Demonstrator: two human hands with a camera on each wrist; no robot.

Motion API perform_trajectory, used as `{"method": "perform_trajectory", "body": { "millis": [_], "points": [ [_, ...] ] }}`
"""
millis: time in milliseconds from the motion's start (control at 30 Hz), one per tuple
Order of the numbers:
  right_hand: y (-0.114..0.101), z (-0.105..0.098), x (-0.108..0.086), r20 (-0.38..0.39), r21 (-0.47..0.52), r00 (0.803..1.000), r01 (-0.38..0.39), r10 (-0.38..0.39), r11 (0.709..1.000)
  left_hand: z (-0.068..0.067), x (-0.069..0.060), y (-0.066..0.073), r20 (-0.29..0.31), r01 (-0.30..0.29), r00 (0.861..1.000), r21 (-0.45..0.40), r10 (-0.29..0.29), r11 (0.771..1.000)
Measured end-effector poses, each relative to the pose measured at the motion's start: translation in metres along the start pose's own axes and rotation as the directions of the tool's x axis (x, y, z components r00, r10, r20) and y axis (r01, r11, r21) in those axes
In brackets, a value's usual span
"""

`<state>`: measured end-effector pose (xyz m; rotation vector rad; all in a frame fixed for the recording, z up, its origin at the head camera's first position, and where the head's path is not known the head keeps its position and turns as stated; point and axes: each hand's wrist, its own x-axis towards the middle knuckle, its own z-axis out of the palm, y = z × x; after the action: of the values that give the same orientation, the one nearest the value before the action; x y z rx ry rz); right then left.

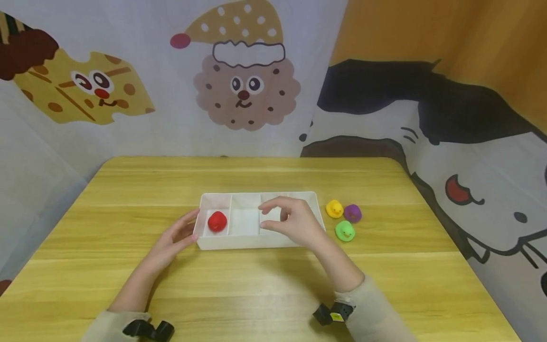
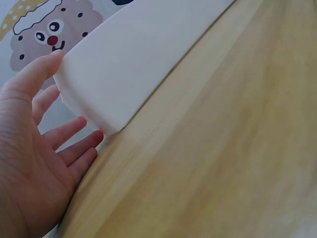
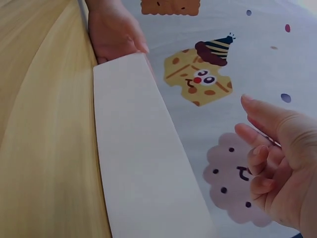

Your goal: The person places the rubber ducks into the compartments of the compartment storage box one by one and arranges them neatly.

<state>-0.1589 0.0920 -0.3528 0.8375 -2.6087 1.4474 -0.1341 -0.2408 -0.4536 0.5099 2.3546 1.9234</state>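
A white tray [image 1: 245,242] split into compartments lies on the table. In its left compartment sits a small red rounded toy [image 1: 217,221]; its exact shape is hard to make out. Against the tray's left end rests my left hand [image 1: 173,240], its fingers fairly straight and spread along the end wall, as the left wrist view confirms. My right hand [image 1: 299,223] hovers over the tray's right part, thumb and index finger apart with nothing between them. In the right wrist view, the other fingers of that hand [image 3: 285,163] are loosely bent. It partly hides the right compartment.
Right of the tray, a yellow rubber duck [image 1: 334,209], a purple toy [image 1: 352,213] and a green rubber duck [image 1: 344,231] stand close together on the wooden table [image 1: 239,294]. A curtain with cartoon prints [image 1: 248,95] hangs behind the table's far edge.
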Motion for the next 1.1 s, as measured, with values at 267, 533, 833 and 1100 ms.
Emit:
{"method": "perform_trajectory", "body": {
  "millis": [267,533,833,1100],
  "points": [
    [0.014,-0.025,-0.022,-0.051,0.031,0.999,0.006,-0.005,0.999,0.0,0.0,0.0,-0.003,0.011,1.0,0.014,-0.011,1.0],
    [0.026,-0.047,-0.046,-0.089,0.028,0.995,-0.031,0.034,0.999,0.0,0.0,0.0,-0.006,0.017,1.0,0.015,-0.017,1.0],
    [0.019,-0.068,-0.067,-0.133,-0.021,0.991,-0.003,0.0,1.0,-0.001,0.0,0.001,-0.004,0.014,1.0,0.016,-0.014,1.0],
    [0.067,-0.085,-0.089,-0.157,-0.054,0.98,-0.132,0.123,0.99,-0.001,0.0,0.0,-0.005,0.014,1.0,0.013,-0.014,1.0]
  ]
}}
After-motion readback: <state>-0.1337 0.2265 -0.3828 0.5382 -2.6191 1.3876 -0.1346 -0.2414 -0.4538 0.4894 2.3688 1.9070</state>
